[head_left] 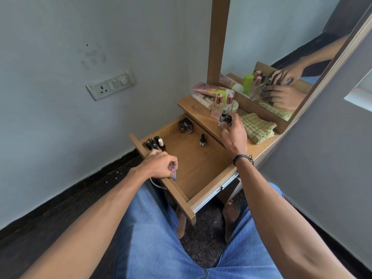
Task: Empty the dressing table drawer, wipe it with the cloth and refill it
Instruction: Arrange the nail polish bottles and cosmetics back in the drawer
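At the drawer's front panel, nearest the person, the left hand [159, 165] is curled round a small pink-capped tube [173, 173], held upright just inside the open drawer [201, 170]. Inside the drawer, dark bottles [155, 142] stand in the front left corner, a lone bottle [202, 140] stands towards the back, and a cluster [185, 126] sits at the back left. Beyond, on the tabletop [203, 117], the right hand [234, 135] grips a small dark-capped bottle [225, 119]. The green checked cloth [257, 127] lies folded just beside that hand, before the mirror [261, 37].
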The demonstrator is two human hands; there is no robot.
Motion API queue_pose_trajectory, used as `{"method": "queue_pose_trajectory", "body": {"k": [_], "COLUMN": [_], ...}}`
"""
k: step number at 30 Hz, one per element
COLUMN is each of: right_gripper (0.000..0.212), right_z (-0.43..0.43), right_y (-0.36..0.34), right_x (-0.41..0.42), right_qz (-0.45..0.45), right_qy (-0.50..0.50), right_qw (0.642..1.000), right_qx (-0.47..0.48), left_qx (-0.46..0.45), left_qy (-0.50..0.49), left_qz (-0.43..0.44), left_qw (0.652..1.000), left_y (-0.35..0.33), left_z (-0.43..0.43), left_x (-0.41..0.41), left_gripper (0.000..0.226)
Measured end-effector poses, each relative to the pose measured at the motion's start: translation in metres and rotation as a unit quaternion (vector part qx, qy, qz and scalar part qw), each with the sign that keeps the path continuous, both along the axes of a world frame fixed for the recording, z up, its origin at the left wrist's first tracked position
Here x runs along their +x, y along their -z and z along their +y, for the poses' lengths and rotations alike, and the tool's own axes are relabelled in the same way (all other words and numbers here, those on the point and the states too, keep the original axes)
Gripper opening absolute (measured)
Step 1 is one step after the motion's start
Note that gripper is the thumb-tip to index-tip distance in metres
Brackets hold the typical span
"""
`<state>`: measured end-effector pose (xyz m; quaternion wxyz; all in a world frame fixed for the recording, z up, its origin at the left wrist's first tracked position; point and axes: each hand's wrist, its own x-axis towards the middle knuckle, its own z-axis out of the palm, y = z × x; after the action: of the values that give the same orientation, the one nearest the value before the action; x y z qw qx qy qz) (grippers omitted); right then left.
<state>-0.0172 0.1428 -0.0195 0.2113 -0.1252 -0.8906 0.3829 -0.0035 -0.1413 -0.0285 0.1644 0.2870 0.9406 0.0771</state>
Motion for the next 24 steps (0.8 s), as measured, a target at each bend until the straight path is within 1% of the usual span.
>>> {"method": "queue_pose_trajectory", "body": {"k": [8,11,14,18,24], "right_gripper": [0.032,0.029,0.028,0.029,0.031], "right_z": [-0.0007,-0.0003,0.0,-0.0011,-0.0019], "right_y": [-0.0005,-0.0006,-0.0001,-0.0009,-0.0018], "right_x": [0.0007,0.0001,0.0001,0.0007,0.0013], "right_qz": [0.003,-0.002,-0.003,-0.006,-0.006], "right_qy": [0.0,0.0,0.001,0.005,0.008], "right_qw": [1.0,1.0,1.0,1.0,1.0], "right_qx": [-0.003,-0.004,-0.001,-0.009,-0.008], "left_qx": [0.0,-0.011,-0.022,-0.054,-0.075], "left_qy": [-0.007,-0.001,0.006,0.024,0.028], "left_qz": [-0.015,-0.045,-0.079,-0.089,-0.074], "left_qw": [1.0,0.999,0.997,0.994,0.994], "left_y": [-0.0026,-0.008,-0.0098,-0.0088,-0.0056], "left_z": [0.0012,0.002,0.0004,-0.0004,0.0008], "left_x": [-0.0005,-0.0028,-0.006,-0.0061,-0.0017], "left_gripper": [0.02,0.032,0.037,0.035,0.03]}}
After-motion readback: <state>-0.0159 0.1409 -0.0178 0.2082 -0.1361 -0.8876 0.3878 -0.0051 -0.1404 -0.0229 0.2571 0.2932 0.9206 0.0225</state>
